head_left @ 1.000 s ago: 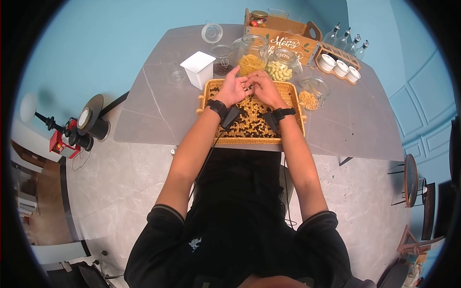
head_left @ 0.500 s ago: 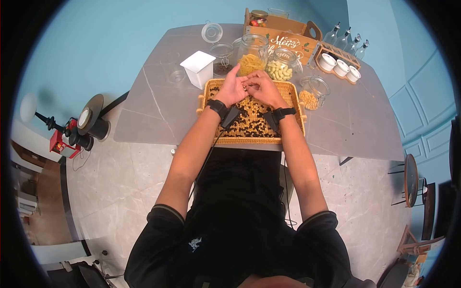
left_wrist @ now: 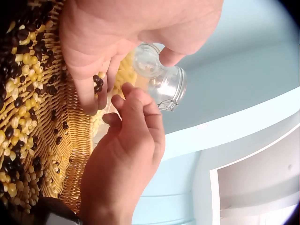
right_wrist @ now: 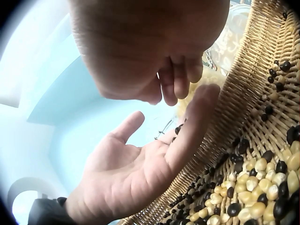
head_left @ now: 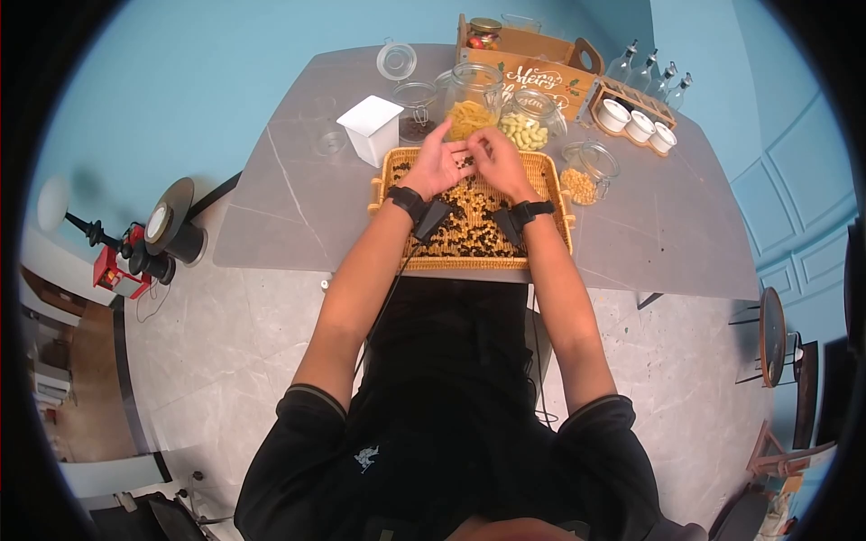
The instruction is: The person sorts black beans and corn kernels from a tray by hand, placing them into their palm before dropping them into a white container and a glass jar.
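Note:
Over the far part of a wicker basket (head_left: 465,264) my left hand (head_left: 435,171) is held palm up, fingers slightly bent. Several dark beans and a yellow kernel (left_wrist: 101,75) rest on its fingers in the left wrist view. My right hand (head_left: 499,167) is close beside it, its fingers curled; in the left wrist view the right hand (left_wrist: 126,154) has thumb and index finger close together near those beans, with nothing visible between them. Mixed dark beans and yellow kernels (right_wrist: 255,187) lie scattered over the basket's bottom.
Behind the basket stand jars of pasta (head_left: 471,117), pale pieces (head_left: 523,132) and dark contents (head_left: 416,129). A white container (head_left: 372,135) is at left, a tipped jar of kernels (head_left: 578,186) at right. Farther back are a wooden crate (head_left: 541,81) and white cups (head_left: 640,128).
My right hand has shifted slightly away from the left hand's fingertips, leaving the dark beans there more visible. My left hand has stayed almost still, palm up.

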Tool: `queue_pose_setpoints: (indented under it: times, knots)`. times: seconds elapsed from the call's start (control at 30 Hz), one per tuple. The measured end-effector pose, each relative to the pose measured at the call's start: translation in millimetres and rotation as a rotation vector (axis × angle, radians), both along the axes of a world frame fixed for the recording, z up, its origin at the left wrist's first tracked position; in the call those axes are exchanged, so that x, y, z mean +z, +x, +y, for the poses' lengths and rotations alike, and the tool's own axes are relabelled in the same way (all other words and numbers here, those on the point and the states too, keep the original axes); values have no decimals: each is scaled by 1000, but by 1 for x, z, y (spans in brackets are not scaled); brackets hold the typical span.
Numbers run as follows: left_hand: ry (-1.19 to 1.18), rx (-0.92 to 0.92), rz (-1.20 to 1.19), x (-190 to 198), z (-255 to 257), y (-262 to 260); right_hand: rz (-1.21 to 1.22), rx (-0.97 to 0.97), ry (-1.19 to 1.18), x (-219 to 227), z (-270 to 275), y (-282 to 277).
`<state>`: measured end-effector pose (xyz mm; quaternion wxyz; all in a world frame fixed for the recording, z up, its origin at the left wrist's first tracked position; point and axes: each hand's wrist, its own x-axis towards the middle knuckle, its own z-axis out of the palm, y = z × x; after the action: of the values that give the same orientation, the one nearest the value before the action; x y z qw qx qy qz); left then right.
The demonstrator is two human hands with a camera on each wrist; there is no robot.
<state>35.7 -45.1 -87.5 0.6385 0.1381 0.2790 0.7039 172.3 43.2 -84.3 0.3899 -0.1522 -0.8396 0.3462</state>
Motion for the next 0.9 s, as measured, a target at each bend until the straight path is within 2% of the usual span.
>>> queue_pose_setpoints:
  times: [0.1, 0.23, 0.3, 0.4, 0.8, 0.9]
  knots:
    - [9, 45, 14, -2, 1, -3, 93, -23, -119, -1, 5, 1]
    - [-2, 175, 31, -8, 5, -9, 8, -16, 48, -1, 6, 2]
    - [12, 177, 23, -9, 5, -11, -62, 26, 158, -3, 7, 2]
    - [20, 165, 20, -9, 3, -12, -102, 44, 199, -4, 5, 3]
    - [7, 168, -71, -7, 2, -12, -79, 26, 289, -10, 9, 1]
    - [7, 162, -61, -6, 1, -11, -50, 13, 223, -8, 6, 2]
